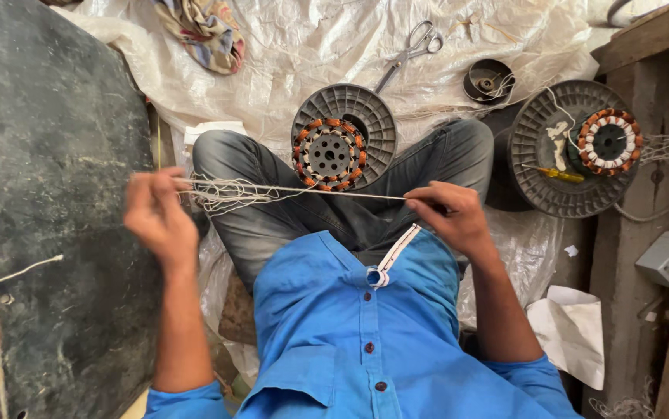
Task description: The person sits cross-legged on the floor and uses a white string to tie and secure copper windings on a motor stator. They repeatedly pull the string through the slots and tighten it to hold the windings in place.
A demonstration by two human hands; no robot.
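Note:
My left hand (157, 216) pinches one end of a white string (311, 190), where a loose tangle of string loops (222, 194) hangs beside the fingers. My right hand (451, 216) grips the other end, and the string runs taut between both hands above my crossed legs in grey trousers. Beyond the string, a round stator with copper-orange windings (329, 154) rests on a grey ribbed plastic disc (373, 116) between my knees.
A second wound stator (608, 141) lies on another grey disc (540, 167) at the right with a yellow screwdriver (559, 174). Scissors (412, 48) and a small black spool (488, 80) lie on white plastic sheeting. A dark board (55, 194) stands left; a wooden bench (645, 46) right.

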